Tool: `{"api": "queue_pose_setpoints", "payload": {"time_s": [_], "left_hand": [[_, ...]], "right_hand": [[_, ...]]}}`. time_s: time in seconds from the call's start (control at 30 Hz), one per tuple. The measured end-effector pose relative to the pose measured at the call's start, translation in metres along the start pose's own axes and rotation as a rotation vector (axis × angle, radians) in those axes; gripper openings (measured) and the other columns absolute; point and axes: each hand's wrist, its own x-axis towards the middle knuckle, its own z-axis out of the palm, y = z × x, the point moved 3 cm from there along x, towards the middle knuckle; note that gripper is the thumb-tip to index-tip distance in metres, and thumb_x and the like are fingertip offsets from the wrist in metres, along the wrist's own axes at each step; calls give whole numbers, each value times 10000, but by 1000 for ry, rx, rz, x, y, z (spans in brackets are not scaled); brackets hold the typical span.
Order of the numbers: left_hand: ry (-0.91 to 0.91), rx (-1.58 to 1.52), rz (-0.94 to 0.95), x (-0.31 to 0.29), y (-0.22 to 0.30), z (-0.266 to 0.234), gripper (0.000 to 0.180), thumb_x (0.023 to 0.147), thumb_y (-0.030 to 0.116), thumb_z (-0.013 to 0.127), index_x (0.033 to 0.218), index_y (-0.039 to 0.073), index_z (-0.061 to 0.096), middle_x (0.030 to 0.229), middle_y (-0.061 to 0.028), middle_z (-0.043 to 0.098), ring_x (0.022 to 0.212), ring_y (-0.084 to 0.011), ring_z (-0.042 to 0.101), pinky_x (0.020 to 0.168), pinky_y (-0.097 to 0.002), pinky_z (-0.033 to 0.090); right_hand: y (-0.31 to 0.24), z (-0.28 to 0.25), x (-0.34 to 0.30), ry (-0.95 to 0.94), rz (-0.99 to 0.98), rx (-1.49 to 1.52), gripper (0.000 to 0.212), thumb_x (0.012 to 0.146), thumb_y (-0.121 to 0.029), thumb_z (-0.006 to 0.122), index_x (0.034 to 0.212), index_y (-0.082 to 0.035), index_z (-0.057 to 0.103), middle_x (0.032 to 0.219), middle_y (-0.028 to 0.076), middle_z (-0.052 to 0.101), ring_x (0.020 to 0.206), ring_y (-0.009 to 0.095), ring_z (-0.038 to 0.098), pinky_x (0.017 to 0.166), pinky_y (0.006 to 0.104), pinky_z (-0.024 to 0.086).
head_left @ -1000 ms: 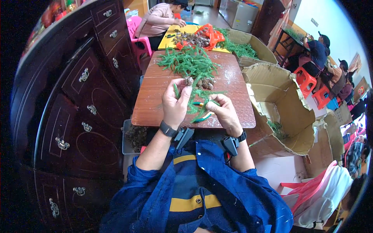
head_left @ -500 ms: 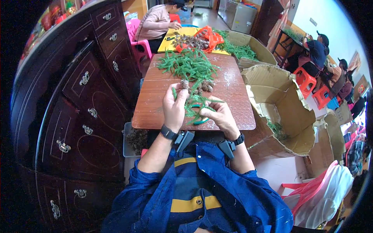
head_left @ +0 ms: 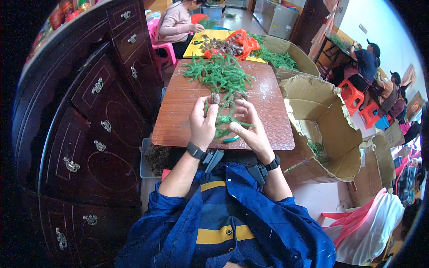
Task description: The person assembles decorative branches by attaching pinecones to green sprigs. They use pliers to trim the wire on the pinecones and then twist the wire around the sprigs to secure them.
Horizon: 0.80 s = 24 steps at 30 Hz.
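Note:
My left hand (head_left: 203, 120) is closed, thumb against fingers, on a small pine cone (head_left: 215, 98) that sticks up at the fingertips; a green sprig shows beside it. My right hand (head_left: 250, 127) has its thumb and fingers apart around an artificial green pine branch (head_left: 230, 119), whose tip crosses above the thumb; its fingers are slightly blurred. Below the branch, a curved green handle (head_left: 231, 140) lies on the wooden table (head_left: 174, 125), its rest hidden. Beyond the hands are a few more brown cones (head_left: 241, 95) and a heap of green branches (head_left: 219, 73).
A large cardboard box (head_left: 344, 147) stands right of the table, a dark cabinet (head_left: 89, 129) on the left. Ahead, a person (head_left: 176, 24) sits at a yellow table (head_left: 190, 51) holding cones and a red bag (head_left: 246, 44). A clear tub (head_left: 147, 169) sits below, left.
My right hand's fingers have lifted and spread away from the branch they were pinching. My left hand keeps hold of the cone, nearly in the same place.

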Motion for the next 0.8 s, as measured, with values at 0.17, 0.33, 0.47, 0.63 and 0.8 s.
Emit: {"api": "queue_pose_setpoints", "payload": {"time_s": [0.17,0.33,0.47,0.63,0.8], "left_hand": [[-16,73,123,-5,14,6,164,1013,140,595,1121,17,594,954,-5,620,876,-72,553,780,-250,467],[-16,119,247,-7,18,12,159,1014,150,593,1121,33,592,906,28,568,806,-52,506,694,-226,438],[-36,101,188,-8,9,9,166,1015,156,594,1129,35,591,877,34,560,758,-43,501,653,-221,433],[-35,79,167,-7,4,10,173,1020,161,590,1140,37,587,841,45,545,699,-29,487,608,-208,418],[-5,74,162,-7,4,10,178,1023,158,586,1152,37,578,818,50,529,682,-26,477,590,-204,404]], "right_hand": [[-14,-2,-2,22,-77,-32,426,950,-226,713,1300,-38,558,1236,101,610,1119,187,574,977,345,479],[1,-2,-2,-59,-43,-181,248,951,-222,707,1088,-19,665,1029,52,667,907,109,607,789,288,509],[2,2,-4,-109,58,-161,175,962,-179,695,1024,-20,657,905,-11,653,824,56,575,722,246,490],[4,3,-4,-91,35,-136,148,948,-138,716,993,-26,631,884,-34,632,819,37,550,718,221,471],[4,8,-4,-49,43,-58,205,910,-153,765,991,-28,625,884,-31,632,811,37,547,712,216,468]]}}
